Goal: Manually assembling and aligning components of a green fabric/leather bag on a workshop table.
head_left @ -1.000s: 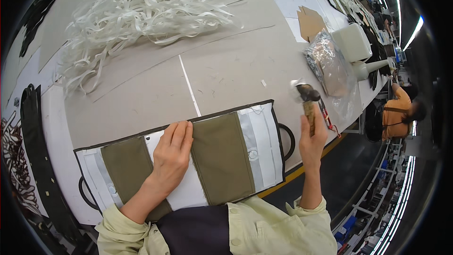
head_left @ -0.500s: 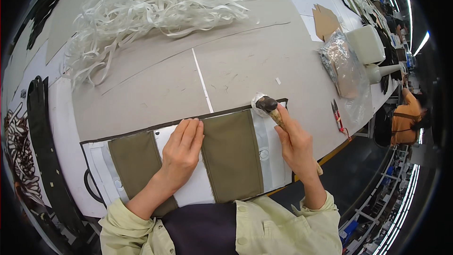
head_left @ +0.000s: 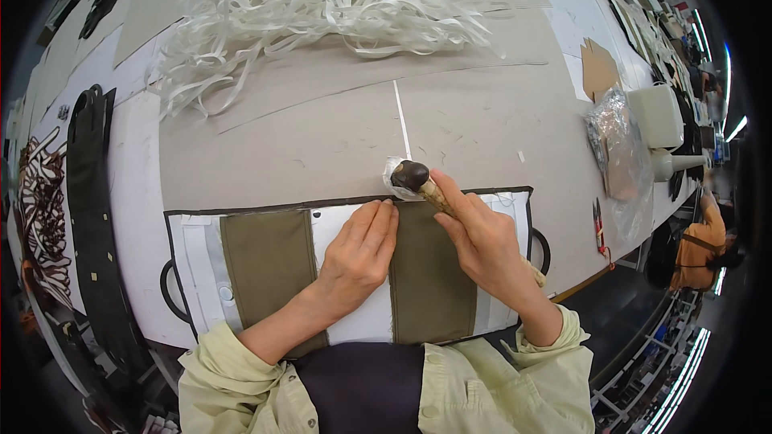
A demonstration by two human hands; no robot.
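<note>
A flat fabric panel (head_left: 434, 273) with olive and white sections, dark edging and a black loop at each side lies at the table's near edge. My left hand (head_left: 359, 246) presses down on its white middle section, fingers stretched out together and tips at the dark far edging. In my right hand (head_left: 486, 249) is a hammer (head_left: 413, 176), gripped by its worn, light-coloured handle. Its dark head, with a whitish wrapping on the striking end, is over the far edging, just right of my left fingertips. Whether it touches the panel I cannot tell.
A heap of white ribbon (head_left: 338, 12) covers the far table. At right are red-handled snips (head_left: 599, 229), a clear plastic bag (head_left: 619, 149), and a white jug (head_left: 655, 116). Long black strips (head_left: 90, 209) lie at left. A person in orange (head_left: 698, 249) is off to the right.
My right hand has brought the hammer leftward along the far edging, from near the panel's right corner to beside my left hand. The whole view has also shifted.
</note>
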